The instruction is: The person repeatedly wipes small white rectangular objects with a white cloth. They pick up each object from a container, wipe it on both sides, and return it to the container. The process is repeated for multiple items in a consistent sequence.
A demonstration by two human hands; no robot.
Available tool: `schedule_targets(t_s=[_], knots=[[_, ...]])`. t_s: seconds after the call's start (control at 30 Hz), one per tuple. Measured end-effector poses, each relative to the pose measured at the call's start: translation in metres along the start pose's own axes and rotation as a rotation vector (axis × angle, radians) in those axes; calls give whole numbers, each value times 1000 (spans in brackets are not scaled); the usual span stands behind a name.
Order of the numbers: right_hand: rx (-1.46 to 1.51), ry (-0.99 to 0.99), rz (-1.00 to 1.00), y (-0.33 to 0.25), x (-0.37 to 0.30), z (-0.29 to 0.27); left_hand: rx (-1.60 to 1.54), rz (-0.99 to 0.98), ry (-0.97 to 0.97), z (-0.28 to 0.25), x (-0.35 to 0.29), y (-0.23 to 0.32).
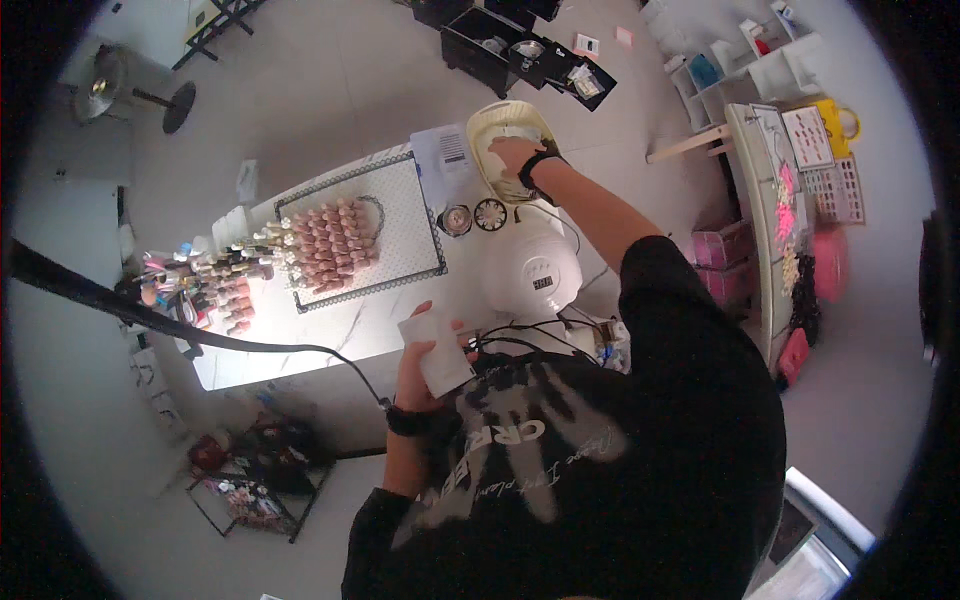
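My left hand (413, 378) is close to my body at the table's near edge, its fingers closed round a flat white packet (437, 352). My right hand (514, 155) reaches across to the far side, inside a cream-coloured basket (478, 125). Its fingers look drawn together over white material (520, 131) in the basket; exactly what they grip is too small to tell. Below that forearm stands a white dome-shaped nail lamp (530, 262) with a small dark display. Two round containers, one pinkish (455, 220) and one dark with a wheel-like pattern (490, 214), sit between the lamp and basket.
Rows of pinkish nail polish bottles (330, 245) stand on a dark-edged mat (408, 205). More bottles (235, 300) crowd the table's left end. Papers (440, 165) lie beside the basket. Black cables (520, 330) run near the lamp. A dark strap (170, 322) crosses the left side.
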State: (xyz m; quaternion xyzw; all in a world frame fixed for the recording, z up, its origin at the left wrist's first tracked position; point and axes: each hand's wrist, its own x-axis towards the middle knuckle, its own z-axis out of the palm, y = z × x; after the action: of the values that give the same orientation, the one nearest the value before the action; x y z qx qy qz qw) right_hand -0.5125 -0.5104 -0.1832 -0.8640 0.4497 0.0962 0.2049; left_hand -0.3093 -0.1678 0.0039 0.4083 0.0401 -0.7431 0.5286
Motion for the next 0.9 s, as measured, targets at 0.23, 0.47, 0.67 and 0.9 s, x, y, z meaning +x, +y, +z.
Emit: schedule_targets(t_s=[0.23, 0.47, 0.67, 0.9], knots=[[-241, -121, -54, -32, 17, -5, -105, 129, 60, -1, -11, 2], [-340, -193, -87, -25, 16, 0, -97, 174, 113, -3, -18, 13], [-314, -104, -124, -28, 0, -12, -133, 225, 139, -15, -30, 17], [298, 207, 8, -30, -48, -77, -145, 255, 132, -18, -35, 20]])
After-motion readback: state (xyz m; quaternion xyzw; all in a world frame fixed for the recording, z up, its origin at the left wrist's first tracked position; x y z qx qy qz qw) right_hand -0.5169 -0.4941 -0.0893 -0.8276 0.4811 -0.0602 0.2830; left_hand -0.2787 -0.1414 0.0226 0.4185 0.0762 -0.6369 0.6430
